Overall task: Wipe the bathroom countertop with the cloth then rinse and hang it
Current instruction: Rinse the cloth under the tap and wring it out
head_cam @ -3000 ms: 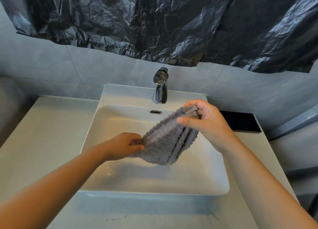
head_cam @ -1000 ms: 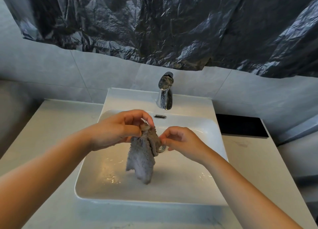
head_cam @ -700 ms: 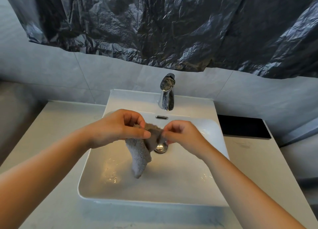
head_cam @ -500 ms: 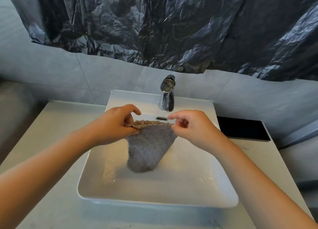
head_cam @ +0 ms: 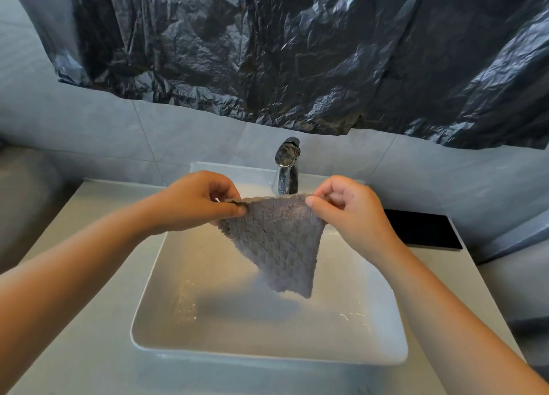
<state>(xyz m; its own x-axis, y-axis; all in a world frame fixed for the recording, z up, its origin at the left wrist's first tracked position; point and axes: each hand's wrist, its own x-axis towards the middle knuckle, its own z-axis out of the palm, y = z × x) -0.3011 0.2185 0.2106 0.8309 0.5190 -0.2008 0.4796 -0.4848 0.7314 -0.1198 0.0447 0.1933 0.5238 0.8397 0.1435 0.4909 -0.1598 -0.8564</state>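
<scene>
A grey fluffy cloth hangs spread out above the white rectangular sink. My left hand pinches its top left corner and my right hand pinches its top right corner. The cloth's top edge is stretched level between the two hands and its lower corner points down into the basin. Behind the cloth stands the chrome faucet, with no water running. The pale countertop surrounds the sink.
A black flat slab lies on the counter at the right of the sink. Crumpled black plastic sheeting covers the wall above the grey tiles. Water drops glisten on the basin floor.
The cloth was bunched and dangling from my hands a second ago. My hands have moved apart and upward, and the cloth now hangs unfolded between them.
</scene>
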